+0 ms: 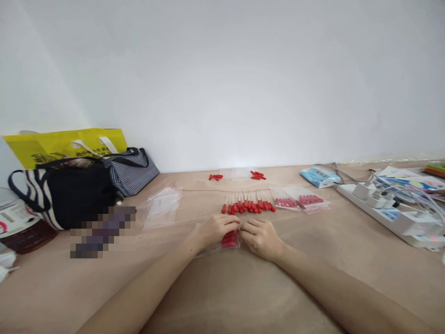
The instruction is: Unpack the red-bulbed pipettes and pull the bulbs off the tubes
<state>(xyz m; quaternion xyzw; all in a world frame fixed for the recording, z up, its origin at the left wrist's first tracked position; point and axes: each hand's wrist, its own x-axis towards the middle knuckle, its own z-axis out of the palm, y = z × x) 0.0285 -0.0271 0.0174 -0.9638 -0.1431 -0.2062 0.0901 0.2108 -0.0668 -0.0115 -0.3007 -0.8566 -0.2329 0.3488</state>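
Note:
A small clear zip bag with red pieces inside lies on the table in front of me. My left hand is closed on its upper edge, and my right hand pinches the same bag at its right side. The fingertips of both hands nearly meet there and cover part of the bag. Just beyond my fingers, a row of pale thin sticks with red bulb-shaped heads lies with the heads towards me. To their right are filled clear bags holding more red-headed pieces.
Flat clear bags lie at left. Small red pieces sit near the wall, with another red pile beside them. A black bag and striped pouch stand left; a blue packet and power strip lie right.

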